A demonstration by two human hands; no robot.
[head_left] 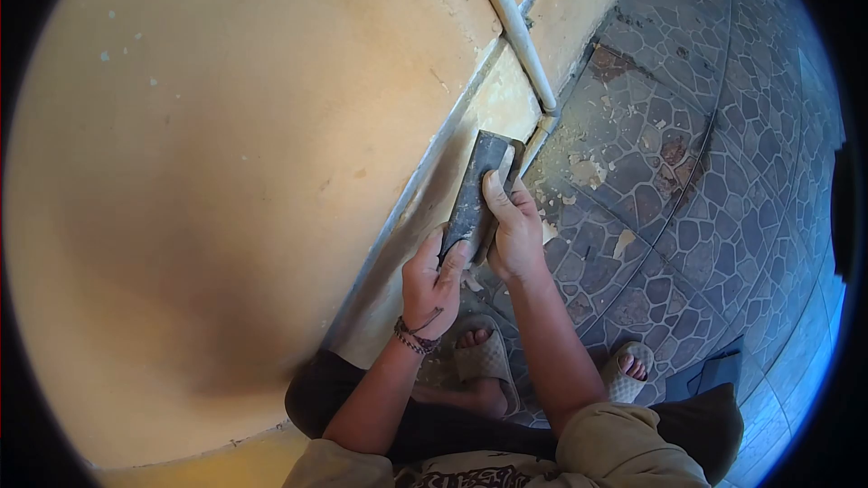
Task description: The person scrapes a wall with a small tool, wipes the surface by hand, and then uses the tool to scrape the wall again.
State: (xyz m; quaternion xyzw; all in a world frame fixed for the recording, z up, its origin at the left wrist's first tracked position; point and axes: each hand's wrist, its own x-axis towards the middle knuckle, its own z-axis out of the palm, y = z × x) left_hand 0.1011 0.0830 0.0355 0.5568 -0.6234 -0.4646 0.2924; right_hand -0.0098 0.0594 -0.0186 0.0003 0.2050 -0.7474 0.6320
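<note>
Both my hands grip a dark grey, dusty sanding block (pixel 470 203), long and rectangular, tilted in front of the wall's lower band. My left hand (pixel 433 278) is closed on its lower end, thumb on the face. Higher up its right side, my right hand (pixel 519 230) is closed with the thumb laid on top, beside a pale strip at the edge. The fingers behind the block are hidden. Just beyond its upper end is a scraped, pale patch of wall (pixel 508 99).
A yellow-orange wall (pixel 208 145) fills the left. Pale pipes (pixel 511 23) cross near the corner at the top. Paint flakes (pixel 588 170) and dust litter the stone-patterned floor (pixel 669 244). My sandalled feet (pixel 486 352) are below, and a dark flat object (pixel 710 372) lies at the lower right.
</note>
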